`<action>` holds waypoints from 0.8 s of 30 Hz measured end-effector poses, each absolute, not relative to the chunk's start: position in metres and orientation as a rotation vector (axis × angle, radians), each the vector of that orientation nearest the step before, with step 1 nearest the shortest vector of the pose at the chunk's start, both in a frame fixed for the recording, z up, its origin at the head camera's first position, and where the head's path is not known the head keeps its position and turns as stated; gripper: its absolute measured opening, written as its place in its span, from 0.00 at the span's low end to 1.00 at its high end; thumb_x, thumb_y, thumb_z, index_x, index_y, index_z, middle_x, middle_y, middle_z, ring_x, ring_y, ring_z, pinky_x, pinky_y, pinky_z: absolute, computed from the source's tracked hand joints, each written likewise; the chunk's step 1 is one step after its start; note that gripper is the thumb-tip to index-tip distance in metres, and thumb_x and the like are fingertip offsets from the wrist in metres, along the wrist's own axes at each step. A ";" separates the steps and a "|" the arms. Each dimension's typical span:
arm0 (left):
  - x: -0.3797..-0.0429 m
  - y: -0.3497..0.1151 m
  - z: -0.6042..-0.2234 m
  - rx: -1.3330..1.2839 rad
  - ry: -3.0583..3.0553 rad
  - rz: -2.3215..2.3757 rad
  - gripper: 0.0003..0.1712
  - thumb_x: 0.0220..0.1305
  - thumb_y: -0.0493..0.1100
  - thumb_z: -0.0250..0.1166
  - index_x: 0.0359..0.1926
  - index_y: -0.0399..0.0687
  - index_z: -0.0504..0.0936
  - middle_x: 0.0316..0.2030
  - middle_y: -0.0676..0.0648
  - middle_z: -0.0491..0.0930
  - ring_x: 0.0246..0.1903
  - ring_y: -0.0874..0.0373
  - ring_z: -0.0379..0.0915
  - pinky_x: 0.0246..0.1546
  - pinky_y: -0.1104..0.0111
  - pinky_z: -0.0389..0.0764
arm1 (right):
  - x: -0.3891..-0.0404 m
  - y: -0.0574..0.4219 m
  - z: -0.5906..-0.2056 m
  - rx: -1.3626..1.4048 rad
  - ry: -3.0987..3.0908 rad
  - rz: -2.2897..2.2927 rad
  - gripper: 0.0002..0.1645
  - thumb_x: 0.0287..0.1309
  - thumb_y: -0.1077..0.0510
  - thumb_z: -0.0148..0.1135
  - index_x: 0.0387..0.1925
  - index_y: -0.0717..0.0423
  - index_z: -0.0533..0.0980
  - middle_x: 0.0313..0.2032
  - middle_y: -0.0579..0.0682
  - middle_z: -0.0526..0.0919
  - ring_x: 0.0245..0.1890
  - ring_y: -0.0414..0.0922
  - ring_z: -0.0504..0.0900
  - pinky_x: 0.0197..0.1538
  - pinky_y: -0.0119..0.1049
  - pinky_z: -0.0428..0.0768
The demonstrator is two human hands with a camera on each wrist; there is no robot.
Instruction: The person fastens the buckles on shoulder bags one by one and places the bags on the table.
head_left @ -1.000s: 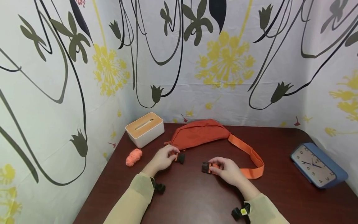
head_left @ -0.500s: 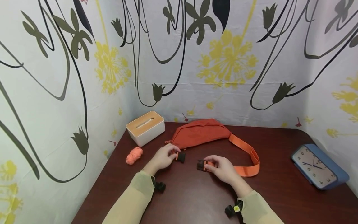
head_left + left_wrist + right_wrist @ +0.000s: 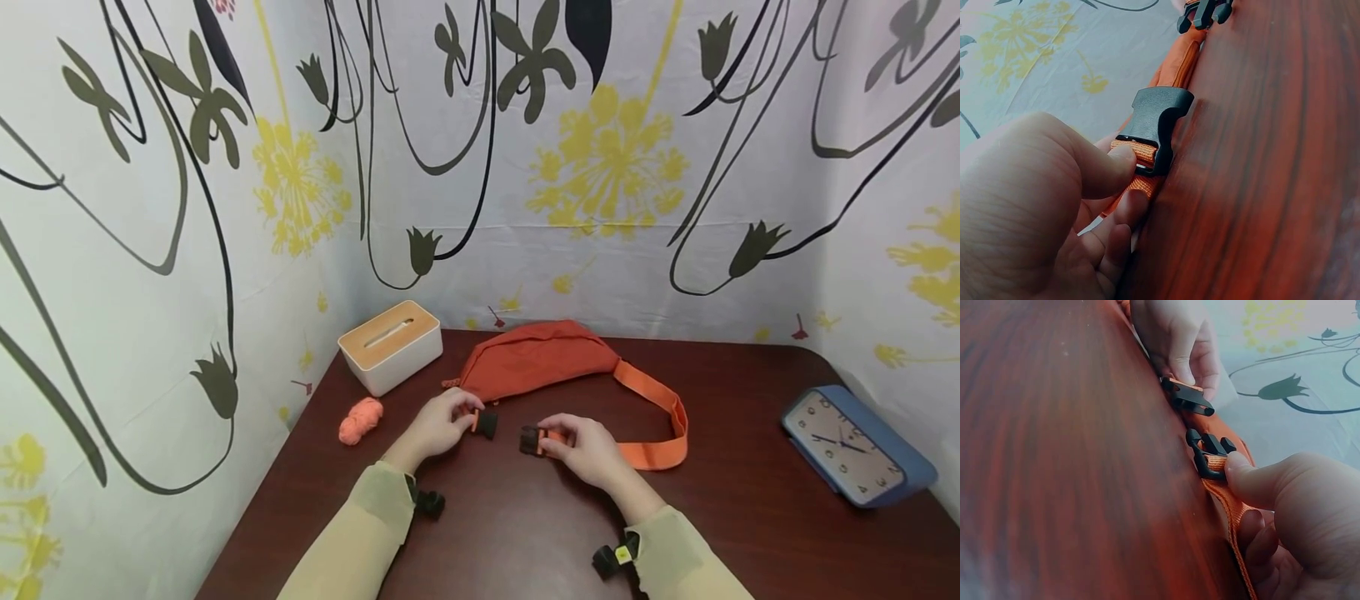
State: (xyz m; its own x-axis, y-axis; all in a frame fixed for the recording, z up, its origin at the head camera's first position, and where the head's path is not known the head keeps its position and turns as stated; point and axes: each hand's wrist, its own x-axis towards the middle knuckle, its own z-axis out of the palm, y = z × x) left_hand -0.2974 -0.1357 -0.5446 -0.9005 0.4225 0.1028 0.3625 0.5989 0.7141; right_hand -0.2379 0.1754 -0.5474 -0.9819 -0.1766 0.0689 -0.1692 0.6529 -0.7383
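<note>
An orange waist bag (image 3: 540, 357) lies at the back of the table, its orange strap (image 3: 660, 454) looping round to the right. My left hand (image 3: 438, 425) pinches the webbing at the black socket half of the buckle (image 3: 1159, 119), thumb on top. In my right hand (image 3: 592, 450) is the strap end with the pronged buckle half (image 3: 1209, 453), pinched between thumb and fingers. The two halves face each other across a small gap, apart. Both are close to the table surface.
A white tissue box (image 3: 397, 358) with a wooden lid stands at the back left. Near it lies a bundle of coral yarn (image 3: 360, 420). On the right is a blue clock (image 3: 855, 446). Patterned cloth walls (image 3: 600, 275) border the dark red table (image 3: 480, 533).
My right hand has moved left with the pronged buckle half, narrowing the gap to the socket half and drawing the strap loop leftward. The left hand stays nearly still.
</note>
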 end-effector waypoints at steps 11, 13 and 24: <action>-0.297 -0.135 -0.542 0.659 2.739 1.195 0.12 0.79 0.39 0.66 0.57 0.60 0.87 0.48 0.53 0.82 0.44 0.58 0.77 0.51 0.60 0.80 | -0.244 0.166 -0.545 -0.305 2.862 -1.256 0.14 0.68 0.49 0.78 0.53 0.33 0.88 0.27 0.41 0.81 0.24 0.40 0.75 0.30 0.33 0.73; -0.296 -0.135 -0.541 0.659 2.739 1.194 0.12 0.79 0.39 0.66 0.56 0.60 0.87 0.49 0.53 0.82 0.44 0.58 0.77 0.51 0.60 0.80 | -0.246 0.162 -0.545 -0.307 2.865 -1.259 0.14 0.68 0.49 0.78 0.54 0.34 0.88 0.27 0.41 0.81 0.24 0.40 0.75 0.30 0.34 0.73; -0.297 -0.135 -0.541 0.667 2.750 1.167 0.12 0.79 0.38 0.67 0.56 0.58 0.87 0.49 0.53 0.82 0.43 0.59 0.77 0.49 0.62 0.79 | -0.247 0.148 -0.546 -0.246 2.884 -1.286 0.15 0.68 0.50 0.78 0.54 0.36 0.88 0.26 0.41 0.81 0.24 0.41 0.75 0.30 0.34 0.72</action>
